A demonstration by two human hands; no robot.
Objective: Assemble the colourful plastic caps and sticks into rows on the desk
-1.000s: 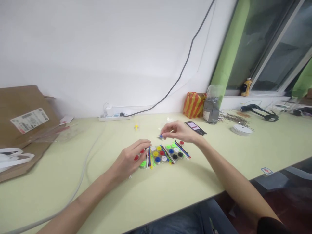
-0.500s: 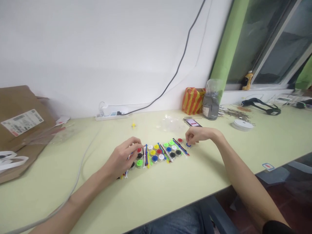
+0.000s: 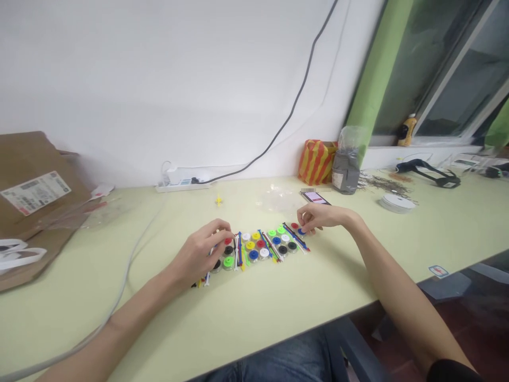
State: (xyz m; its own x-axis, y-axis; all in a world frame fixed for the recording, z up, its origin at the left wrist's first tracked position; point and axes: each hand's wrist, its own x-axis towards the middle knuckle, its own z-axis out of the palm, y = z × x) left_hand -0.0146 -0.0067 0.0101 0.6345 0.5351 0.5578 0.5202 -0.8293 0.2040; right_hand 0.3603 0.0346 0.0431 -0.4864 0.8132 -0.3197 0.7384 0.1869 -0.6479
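Observation:
My right hand [image 3: 312,217] pinches a small round blue piece [image 3: 301,232] between thumb and fingers, down at table level. Close beside it lies a red piece [image 3: 294,226]. My left hand [image 3: 209,245] hovers over the row's left end, its fingers bent but apart, near another red piece [image 3: 227,241] and a bright green piece [image 3: 228,262]. Several round pieces, black, white, yellow, blue and green, with clear-looking bases, stand in groups between bundles of thin coloured plastic sticks [image 3: 270,245]. Part of the left group is hidden under my left hand.
A yellow plastic bit [image 3: 218,201] and a clear plastic bag [image 3: 276,197] lie behind the row. A phone [image 3: 315,198], a striped bag [image 3: 316,162] and a white spool [image 3: 396,203] are rightward. A cardboard piece [image 3: 35,159] and grey cable [image 3: 129,270] are left.
My right hand has moved slightly left with the blue piece, bringing it up beside the red piece. My left hand stays almost in place.

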